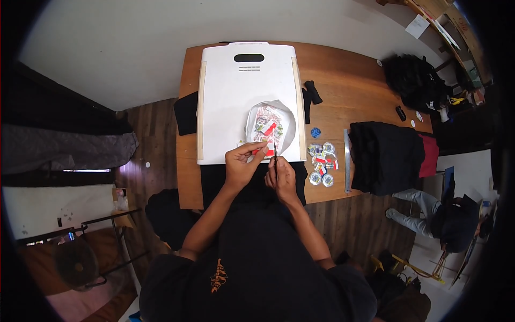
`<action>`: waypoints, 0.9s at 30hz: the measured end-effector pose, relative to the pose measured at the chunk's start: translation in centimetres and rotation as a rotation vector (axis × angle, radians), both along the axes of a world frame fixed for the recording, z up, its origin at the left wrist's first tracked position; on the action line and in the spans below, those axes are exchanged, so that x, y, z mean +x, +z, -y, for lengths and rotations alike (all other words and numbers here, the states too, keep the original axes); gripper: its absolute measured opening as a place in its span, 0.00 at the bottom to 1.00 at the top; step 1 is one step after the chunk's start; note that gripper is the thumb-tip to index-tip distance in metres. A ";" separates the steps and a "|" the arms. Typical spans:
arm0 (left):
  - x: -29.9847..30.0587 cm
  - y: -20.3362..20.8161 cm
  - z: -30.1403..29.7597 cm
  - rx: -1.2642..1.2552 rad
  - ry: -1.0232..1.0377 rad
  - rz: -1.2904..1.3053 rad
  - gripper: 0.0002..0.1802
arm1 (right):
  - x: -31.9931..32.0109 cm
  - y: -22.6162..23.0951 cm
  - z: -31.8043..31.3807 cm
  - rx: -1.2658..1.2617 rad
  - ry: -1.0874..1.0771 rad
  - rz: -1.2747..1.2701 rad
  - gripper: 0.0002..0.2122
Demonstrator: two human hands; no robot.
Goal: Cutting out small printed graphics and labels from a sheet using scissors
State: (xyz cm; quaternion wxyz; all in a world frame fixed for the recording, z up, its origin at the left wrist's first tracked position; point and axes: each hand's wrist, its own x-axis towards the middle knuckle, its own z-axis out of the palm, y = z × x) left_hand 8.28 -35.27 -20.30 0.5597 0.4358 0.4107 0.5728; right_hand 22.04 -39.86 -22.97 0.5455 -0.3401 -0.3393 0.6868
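Note:
My left hand (242, 163) pinches a small red-and-white piece (261, 151) at the near edge of a white board (225, 102). My right hand (282, 177) holds a thin dark pointed tool (276, 152), its tip up beside that piece. Just beyond both hands, a clear plastic bag (271, 124) with red, white and grey printed pieces lies on the board. A black cloth (214, 180) lies under my wrists.
The board rests on a wooden table (348, 86). Several small round and printed pieces (322, 161) lie to the right, next to a metal ruler (347, 160) and folded black and red cloth (389, 155). A black bag (413, 80) sits far right. A person (445, 214) crouches on the floor at right.

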 end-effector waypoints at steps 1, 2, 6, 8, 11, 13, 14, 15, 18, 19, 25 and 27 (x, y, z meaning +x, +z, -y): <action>0.0 0.1 0.0 0.003 0.000 0.000 0.12 | 0.0 0.0 0.0 0.000 0.000 0.000 0.17; 0.0 0.1 0.0 0.005 0.001 0.000 0.12 | 0.0 0.0 0.0 0.000 0.001 0.003 0.17; 0.0 0.0 0.2 0.005 0.002 -0.001 0.12 | -0.1 0.2 0.1 -0.004 -0.003 0.007 0.16; 0.0 -0.2 0.4 -0.050 -0.013 -0.005 0.12 | -0.1 0.1 0.1 -0.001 -0.004 0.010 0.17; 0.0 -0.3 0.4 -0.039 -0.011 0.001 0.12 | 0.0 0.1 0.1 -0.006 -0.008 0.012 0.17; -0.1 -0.5 0.3 -0.038 -0.013 0.003 0.12 | 0.0 0.1 0.1 -0.013 -0.011 0.009 0.17; -0.1 -0.6 0.3 -0.035 -0.014 0.005 0.12 | 0.0 0.1 0.1 -0.011 -0.005 0.011 0.17; -0.1 -0.7 0.3 -0.035 -0.014 0.006 0.12 | 0.1 0.2 0.1 -0.008 0.001 0.014 0.17; 0.0 -0.7 0.3 -0.028 -0.012 0.014 0.12 | 0.0 0.1 0.2 -0.016 0.003 0.016 0.17; 0.0 -0.8 0.3 -0.029 -0.013 0.005 0.12 | 0.0 0.1 0.2 -0.016 0.003 0.016 0.17; 0.0 -0.2 0.0 0.021 0.002 -0.011 0.12 | 0.0 0.3 0.1 -0.011 -0.012 0.010 0.17; 0.0 -0.1 0.0 0.025 0.005 -0.010 0.12 | 0.0 0.1 0.1 -0.002 -0.004 0.012 0.17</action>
